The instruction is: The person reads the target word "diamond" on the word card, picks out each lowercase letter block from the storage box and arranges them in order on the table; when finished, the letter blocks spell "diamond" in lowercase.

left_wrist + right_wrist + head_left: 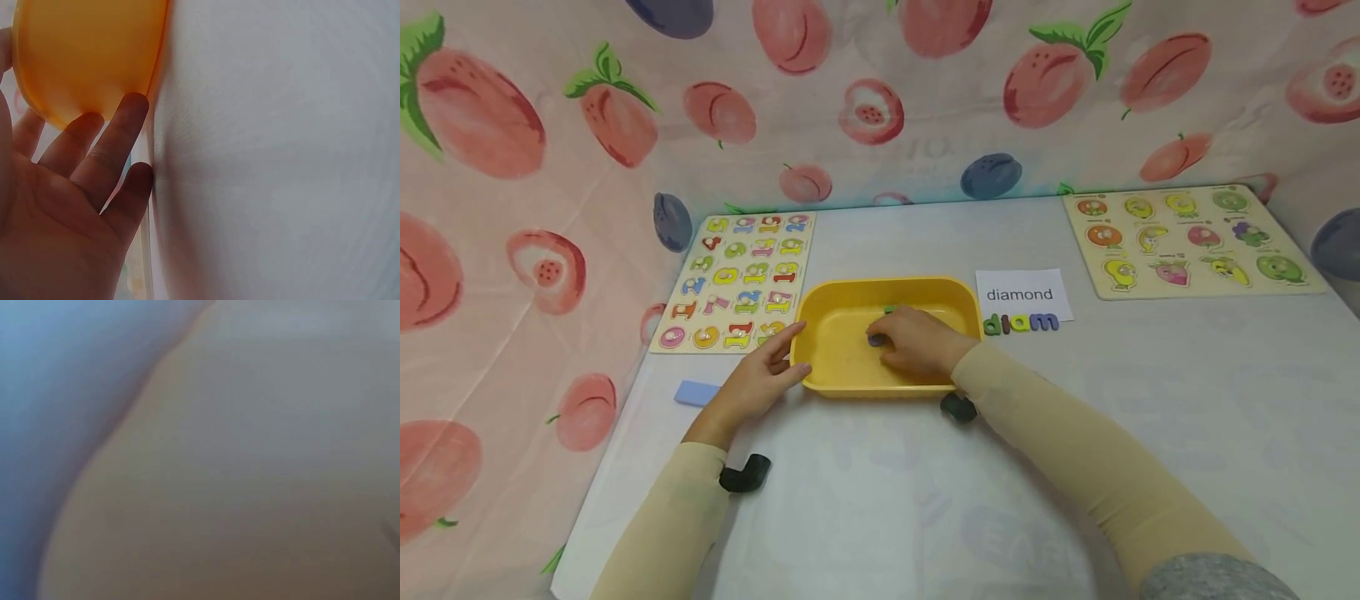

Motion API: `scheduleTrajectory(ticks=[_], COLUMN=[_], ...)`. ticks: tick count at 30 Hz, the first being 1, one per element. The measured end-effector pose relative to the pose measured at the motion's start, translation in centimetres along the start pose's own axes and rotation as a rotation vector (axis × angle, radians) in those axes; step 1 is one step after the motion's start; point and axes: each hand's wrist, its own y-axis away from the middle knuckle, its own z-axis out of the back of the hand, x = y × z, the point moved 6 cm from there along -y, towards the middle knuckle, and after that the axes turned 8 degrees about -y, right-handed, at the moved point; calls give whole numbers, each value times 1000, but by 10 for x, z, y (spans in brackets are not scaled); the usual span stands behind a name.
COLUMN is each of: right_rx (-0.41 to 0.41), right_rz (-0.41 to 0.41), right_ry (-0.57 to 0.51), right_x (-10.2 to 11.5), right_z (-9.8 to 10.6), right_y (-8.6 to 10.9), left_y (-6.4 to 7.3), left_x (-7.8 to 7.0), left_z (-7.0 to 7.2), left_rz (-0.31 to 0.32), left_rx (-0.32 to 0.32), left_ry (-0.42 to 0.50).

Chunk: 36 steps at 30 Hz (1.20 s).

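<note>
A yellow plastic tray [842, 386] stands in front of the person. My left hand [752, 385] rests against its left end, fingers spread and fairly straight. In the left wrist view the fingertips [133, 106] touch the tray's outer wall [94, 56]. Reaching inside the tray, my right hand [921, 340] pinches a small purple piece [877, 340], partly covered by the fingers. A green piece [890, 309] shows just behind that hand. Right of the tray, coloured letters [1043, 322] reading "diam" lie below a white card [1021, 283] printed "diamond". The right wrist view is blurred.
A number puzzle board [730, 275] lies at the back left, partly behind the tray's corner. At the back right is a fruit puzzle board [1195, 242]. A light blue block [695, 393] lies by the left hand. Fruit-printed cloth [917, 108] hangs behind the table.
</note>
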Motion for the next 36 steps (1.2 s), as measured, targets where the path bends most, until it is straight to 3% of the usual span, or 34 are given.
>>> scheduleTrajectory(ticks=[7, 18, 30, 36], right_rx=[12, -34, -50, -79], right_rz=[3, 87, 72, 41], right_ry=[25, 57, 80, 35], right_x=[1, 3, 1, 0], right_z=[-2, -1, -1, 3], right_y=[0, 1, 2, 3], left_y=[-1, -1, -1, -1], left_x=[1, 2, 1, 2], left_z=[0, 0, 0, 1], left_rz=[3, 12, 15, 23], left_rx=[-4, -9, -4, -12], left_ry=[-15, -31, -28, -50])
